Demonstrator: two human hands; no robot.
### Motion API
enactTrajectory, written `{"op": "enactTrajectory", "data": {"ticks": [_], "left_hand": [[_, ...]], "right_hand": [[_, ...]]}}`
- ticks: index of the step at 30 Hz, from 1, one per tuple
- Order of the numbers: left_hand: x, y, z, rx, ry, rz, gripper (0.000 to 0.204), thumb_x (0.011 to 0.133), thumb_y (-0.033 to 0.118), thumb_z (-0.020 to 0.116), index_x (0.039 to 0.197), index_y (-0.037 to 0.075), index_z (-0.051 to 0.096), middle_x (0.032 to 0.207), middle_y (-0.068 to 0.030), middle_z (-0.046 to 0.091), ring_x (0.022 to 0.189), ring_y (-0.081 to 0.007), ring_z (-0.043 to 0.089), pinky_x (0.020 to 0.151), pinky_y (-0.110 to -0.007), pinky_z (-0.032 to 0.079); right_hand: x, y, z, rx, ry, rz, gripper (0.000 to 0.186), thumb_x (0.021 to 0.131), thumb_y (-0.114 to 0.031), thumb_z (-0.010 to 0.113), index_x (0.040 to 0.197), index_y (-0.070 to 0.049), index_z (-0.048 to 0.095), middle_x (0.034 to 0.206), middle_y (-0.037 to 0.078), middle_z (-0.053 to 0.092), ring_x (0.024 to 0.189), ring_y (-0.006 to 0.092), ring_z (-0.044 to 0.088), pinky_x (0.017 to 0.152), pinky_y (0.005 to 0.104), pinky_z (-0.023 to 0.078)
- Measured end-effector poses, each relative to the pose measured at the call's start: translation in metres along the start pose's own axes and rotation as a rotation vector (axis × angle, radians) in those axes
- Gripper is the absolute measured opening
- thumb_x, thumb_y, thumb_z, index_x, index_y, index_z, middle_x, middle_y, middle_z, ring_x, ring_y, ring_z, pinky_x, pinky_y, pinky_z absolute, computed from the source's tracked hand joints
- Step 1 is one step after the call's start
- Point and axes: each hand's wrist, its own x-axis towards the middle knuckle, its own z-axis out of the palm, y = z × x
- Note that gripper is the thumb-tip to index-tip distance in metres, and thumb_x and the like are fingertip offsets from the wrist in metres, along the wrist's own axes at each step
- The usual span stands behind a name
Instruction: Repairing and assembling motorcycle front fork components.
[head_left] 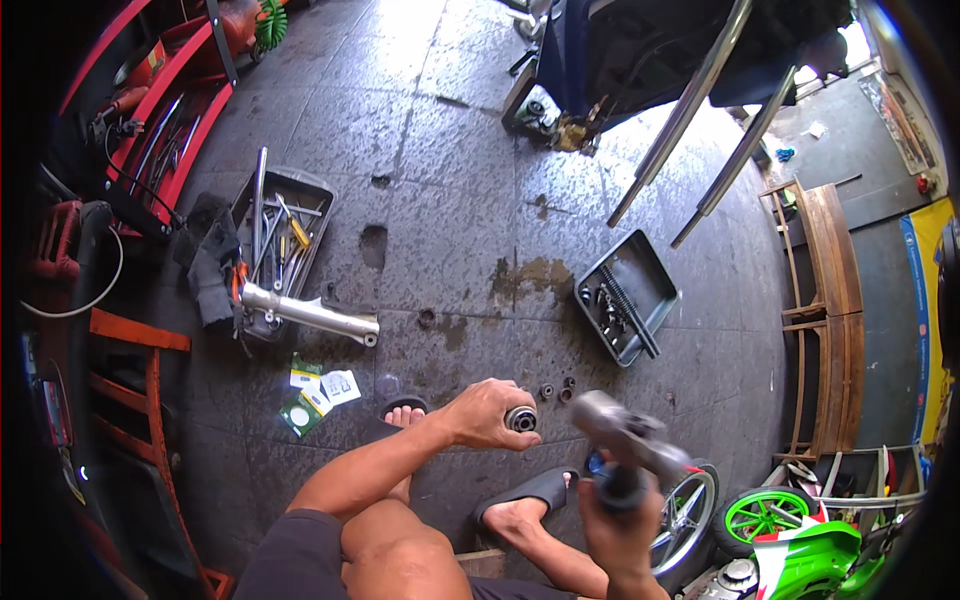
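Person's left hand (487,410), 6 o'clock, clamped around metal cylinder (521,419). Right hand (618,530), 5 o'clock, gripping grey metal part (640,440), blurred. Small rings (566,395) on floor, 5 o'clock. Dark tray (648,272), 3 o'clock, holds spring (628,312).

On my feed I note stained grey floor (455,150); glare (400,35) along its far side; wooden bench (835,260), right; red rack (200,145), upper left.
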Motion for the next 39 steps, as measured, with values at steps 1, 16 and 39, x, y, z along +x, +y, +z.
{"op": "enactTrajectory", "data": {"ticks": [1,16,39], "left_hand": [[0.000,-0.001,0.000,0.003,0.007,0.037,0.043,0.078,0.045,0.085,0.093,0.006,0.075,0.091,-0.0173,0.073,0.092,-0.0373,0.070,0.084,-0.048,0.055],[-0.006,-0.011,0.004,0.079,0.083,0.250,0.052,0.081,0.041,0.087,0.117,0.009,0.068,0.117,-0.0143,0.070,0.125,-0.0352,0.059,0.117,-0.058,0.037],[0.000,-0.023,0.025,-0.118,-0.046,0.284,0.043,0.071,0.038,0.090,0.093,0.007,0.069,0.100,-0.0145,0.065,0.112,-0.0340,0.057,0.103,-0.048,0.045]], "right_hand": [[-0.003,-0.007,0.002,0.010,0.113,-0.001,0.031,0.089,-0.008,0.080,0.115,0.003,0.069,0.099,0.019,0.077,0.092,0.0273,0.077,0.078,0.0391,0.058],[-0.006,0.046,0.021,-0.034,0.112,0.188,0.030,0.087,-0.015,0.080,0.108,0.000,0.065,0.078,0.019,0.072,0.074,0.0347,0.076,0.068,0.0420,0.056],[0.007,0.035,0.041,-0.362,-0.082,0.161,0.038,0.090,-0.020,0.075,0.122,-0.001,0.065,0.084,0.023,0.073,0.085,0.0459,0.075,0.071,0.0488,0.058]]}}
